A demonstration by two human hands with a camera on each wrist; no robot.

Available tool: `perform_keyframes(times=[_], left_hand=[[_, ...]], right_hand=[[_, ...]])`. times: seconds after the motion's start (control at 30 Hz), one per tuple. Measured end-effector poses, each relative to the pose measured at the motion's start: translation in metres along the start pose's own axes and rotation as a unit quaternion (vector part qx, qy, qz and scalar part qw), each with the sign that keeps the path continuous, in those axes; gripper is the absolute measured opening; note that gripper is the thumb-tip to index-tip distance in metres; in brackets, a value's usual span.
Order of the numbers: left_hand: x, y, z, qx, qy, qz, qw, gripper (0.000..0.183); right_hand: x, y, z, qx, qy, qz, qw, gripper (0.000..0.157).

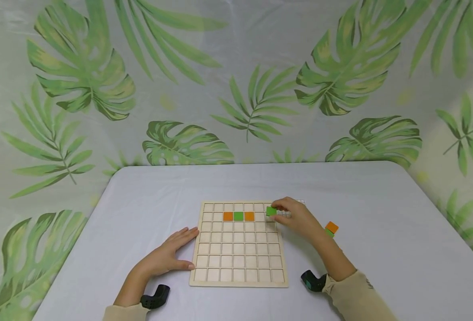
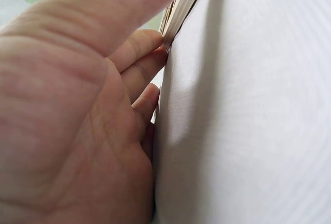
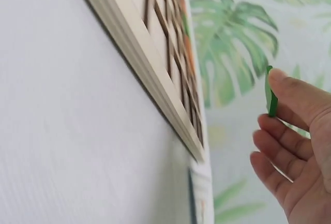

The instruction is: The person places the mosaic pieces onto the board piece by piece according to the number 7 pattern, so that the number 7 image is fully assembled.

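A wooden grid board (image 1: 239, 249) lies flat on the table. Orange (image 1: 228, 216), green (image 1: 238, 216) and orange (image 1: 249, 216) square tiles sit side by side in its second row from the far edge. My right hand (image 1: 296, 218) pinches a green tile (image 1: 271, 211) between thumb and fingers, over the board's far right corner. In the right wrist view that green tile (image 3: 271, 92) shows edge-on, raised above the board. My left hand (image 1: 168, 252) lies with fingers extended, fingertips and thumb at the board's left edge; its fingers (image 2: 142, 69) meet the board's side in the left wrist view.
Right of the board, beside my right forearm, lie a loose orange tile (image 1: 332, 227) and a green tile (image 1: 330, 233) partly under it. A small grid-printed sheet (image 1: 300, 202) is mostly hidden behind my right hand. Black wrist devices (image 1: 156, 298) sit at both sleeves. A leaf-patterned cloth hangs behind the table.
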State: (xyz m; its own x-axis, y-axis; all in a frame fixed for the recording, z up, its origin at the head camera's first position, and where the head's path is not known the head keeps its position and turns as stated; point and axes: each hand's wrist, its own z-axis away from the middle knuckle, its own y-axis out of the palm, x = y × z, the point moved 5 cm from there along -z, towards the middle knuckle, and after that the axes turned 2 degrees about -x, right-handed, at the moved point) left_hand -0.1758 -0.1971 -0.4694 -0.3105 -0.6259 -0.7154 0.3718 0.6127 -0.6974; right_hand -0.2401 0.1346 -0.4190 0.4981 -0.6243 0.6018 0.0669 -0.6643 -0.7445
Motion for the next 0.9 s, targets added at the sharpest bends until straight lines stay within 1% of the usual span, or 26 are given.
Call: perform_keyframes(times=[0.07,0.23,0.33,0.5,0.7,0.8,0.9], left_hand=[[0.0,0.0,-0.001,0.0,0.002,0.0,1.0,0.09],[-0.001,0.0,-0.001,0.0,0.003,-0.002,1.0,0.09],[-0.001,0.0,-0.001,0.0,0.004,-0.003,1.0,0.09],[-0.003,0.0,-0.001,-0.002,0.004,-0.002,1.0,0.09],[-0.002,0.0,0.0,0.0,0.0,0.003,1.0,0.09],[-0.002,0.001,0.0,0.0,0.001,0.006,1.0,0.09],[-0.002,0.001,0.0,0.0,0.0,0.005,1.0,0.09]], right_hand=[[0.004,0.013,-0.004,0.019,-0.002,-0.004,1.0,0.031],[0.007,0.04,-0.01,0.053,0.025,-0.025,0.998,0.03],[0.006,0.049,-0.011,0.057,0.03,-0.02,0.998,0.03],[0.006,0.057,-0.012,0.058,0.0,0.007,0.998,0.03],[0.009,0.062,-0.012,0.063,-0.043,0.035,0.996,0.031],[0.011,0.063,-0.013,0.066,-0.053,0.043,0.995,0.033],[0.012,0.063,-0.013,0.069,-0.047,0.044,0.996,0.035]])
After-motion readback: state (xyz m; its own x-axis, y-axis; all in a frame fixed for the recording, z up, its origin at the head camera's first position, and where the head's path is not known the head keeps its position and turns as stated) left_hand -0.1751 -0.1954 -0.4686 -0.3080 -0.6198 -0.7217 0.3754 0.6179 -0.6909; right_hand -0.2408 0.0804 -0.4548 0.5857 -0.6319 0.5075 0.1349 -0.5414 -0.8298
